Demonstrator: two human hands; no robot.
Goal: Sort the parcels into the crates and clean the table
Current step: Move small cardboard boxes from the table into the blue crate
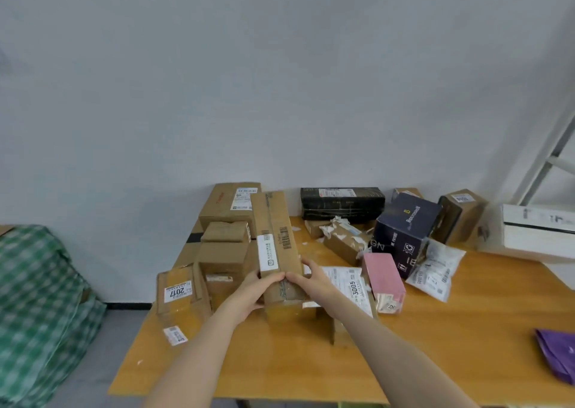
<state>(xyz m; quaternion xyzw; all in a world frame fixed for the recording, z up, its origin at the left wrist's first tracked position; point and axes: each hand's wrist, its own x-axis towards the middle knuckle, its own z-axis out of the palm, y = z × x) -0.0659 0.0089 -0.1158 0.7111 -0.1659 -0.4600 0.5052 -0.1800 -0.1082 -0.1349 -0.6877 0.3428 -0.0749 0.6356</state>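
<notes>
Head view: left hand [252, 289] and right hand [306, 278] grip the near end of the long brown parcel [277, 236] from 9 and 3 o'clock, fingers curled round its edges. The paired hold probably steadies its length. It lies over the box pile [224, 252] mid-bench [466, 330]; lifted or resting, cannot tell. Its long axis runs 6 to 12 o'clock, far end toward the wall. No crates seen.

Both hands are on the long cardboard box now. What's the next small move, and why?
Probably lift the long box clear: left hand and right hand both grip its near end, and it lies over smaller cartons that dragging might topple.
</notes>
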